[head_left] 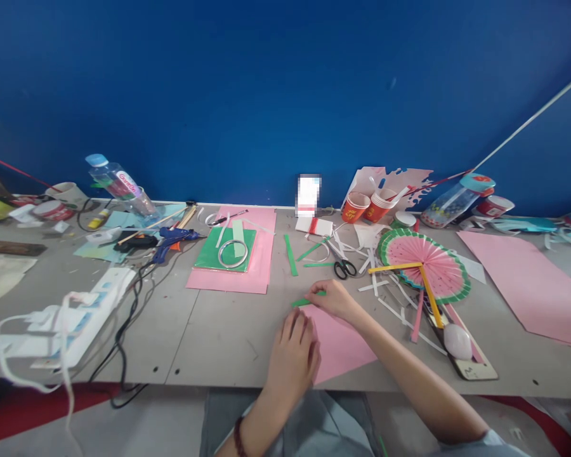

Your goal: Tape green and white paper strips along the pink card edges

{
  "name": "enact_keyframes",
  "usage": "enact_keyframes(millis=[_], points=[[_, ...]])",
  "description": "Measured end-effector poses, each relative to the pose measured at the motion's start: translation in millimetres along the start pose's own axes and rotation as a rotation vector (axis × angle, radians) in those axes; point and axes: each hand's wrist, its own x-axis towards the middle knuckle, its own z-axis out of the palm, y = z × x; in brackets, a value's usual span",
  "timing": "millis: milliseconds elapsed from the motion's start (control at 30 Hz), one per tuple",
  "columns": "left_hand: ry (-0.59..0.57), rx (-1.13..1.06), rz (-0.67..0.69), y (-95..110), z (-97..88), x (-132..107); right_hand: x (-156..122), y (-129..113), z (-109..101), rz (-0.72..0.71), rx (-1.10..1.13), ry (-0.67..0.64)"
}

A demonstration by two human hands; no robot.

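Note:
A sheet of pink paper lies at the table's front, in front of my body. My left hand rests flat on its left edge, fingers stretched out together. At the paper's far edge, my right hand bends its fingers down in a pinch on a green paper strip. The strip runs along that edge, partly hidden under the fingers. Beyond the hands lie more green strips and black-handled scissors. A watermelon-patterned paper fan with yellow sticks sits to the right.
To the left are a white power strip, a blue glue gun and a tape roll on green paper. Red paper cups stand by the blue wall. Pink paper and a computer mouse lie right.

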Motion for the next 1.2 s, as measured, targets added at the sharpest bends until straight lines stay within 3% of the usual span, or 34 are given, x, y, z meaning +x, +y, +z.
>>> enact_keyframes(millis=[1200], points=[[-0.038,0.030,-0.005,0.9,0.9,1.1,-2.7,-4.5,0.1,0.009,-0.126,0.019]])
